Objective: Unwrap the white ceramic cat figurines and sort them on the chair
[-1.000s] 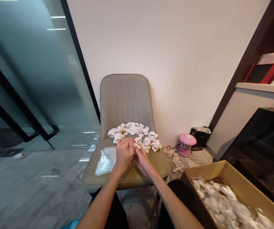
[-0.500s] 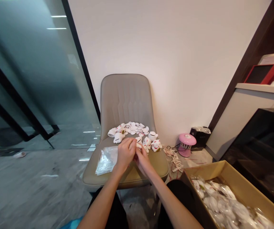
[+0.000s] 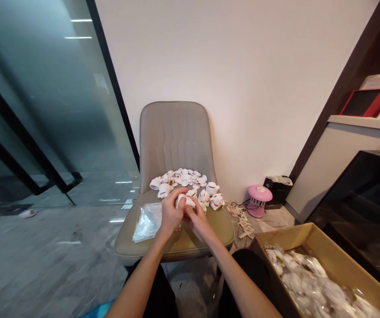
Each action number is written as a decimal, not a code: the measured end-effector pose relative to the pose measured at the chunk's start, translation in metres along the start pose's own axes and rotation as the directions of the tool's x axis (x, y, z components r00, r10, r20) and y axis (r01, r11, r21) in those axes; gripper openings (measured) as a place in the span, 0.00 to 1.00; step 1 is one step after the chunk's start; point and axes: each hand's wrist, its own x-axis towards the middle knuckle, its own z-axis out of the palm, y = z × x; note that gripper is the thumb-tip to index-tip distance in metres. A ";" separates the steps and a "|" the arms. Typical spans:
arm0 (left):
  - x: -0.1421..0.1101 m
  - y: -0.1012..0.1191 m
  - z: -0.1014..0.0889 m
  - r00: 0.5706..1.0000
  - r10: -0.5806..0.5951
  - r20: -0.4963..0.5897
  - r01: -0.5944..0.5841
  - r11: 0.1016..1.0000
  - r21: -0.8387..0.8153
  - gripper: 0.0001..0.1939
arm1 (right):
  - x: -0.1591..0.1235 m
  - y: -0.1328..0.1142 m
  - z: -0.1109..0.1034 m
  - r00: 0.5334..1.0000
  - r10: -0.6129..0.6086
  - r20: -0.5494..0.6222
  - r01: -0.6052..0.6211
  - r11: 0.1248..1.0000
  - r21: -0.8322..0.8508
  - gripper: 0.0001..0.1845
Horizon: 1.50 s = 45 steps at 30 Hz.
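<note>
While left hand (image 3: 172, 213) and right hand (image 3: 199, 221) press close, fingers pinching white lucky-cat figurine (image 3: 186, 201), firm grip steadies it above chair seat (image 3: 218, 227); clear plastic bag (image 3: 147, 222) lies on seat, more figurines (image 3: 216, 202) behind.

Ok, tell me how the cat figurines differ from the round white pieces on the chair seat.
The cat figurines are chunky, modelled shapes, while the round white pieces look thin and disc-like. The figurines carry red markings; the pieces look mostly plain. The figurines sit spread along the front, while the pieces lie heaped behind them. Both are white and rest on the chair seat.
</note>
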 end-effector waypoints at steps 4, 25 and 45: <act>0.001 -0.001 0.000 0.999 0.030 -0.042 -0.032 0.999 -0.031 0.17 | -0.001 0.003 0.001 1.000 0.029 -0.004 -0.029 0.999 0.026 0.20; 0.000 0.004 0.004 1.000 -0.011 0.002 0.011 0.999 0.035 0.15 | 0.006 -0.002 -0.007 0.994 0.064 -0.091 -0.046 0.981 0.186 0.20; -0.008 0.013 0.017 0.994 0.023 0.110 -0.019 0.999 -0.038 0.11 | 0.022 -0.021 -0.022 0.948 0.231 -0.219 -0.124 0.901 0.416 0.12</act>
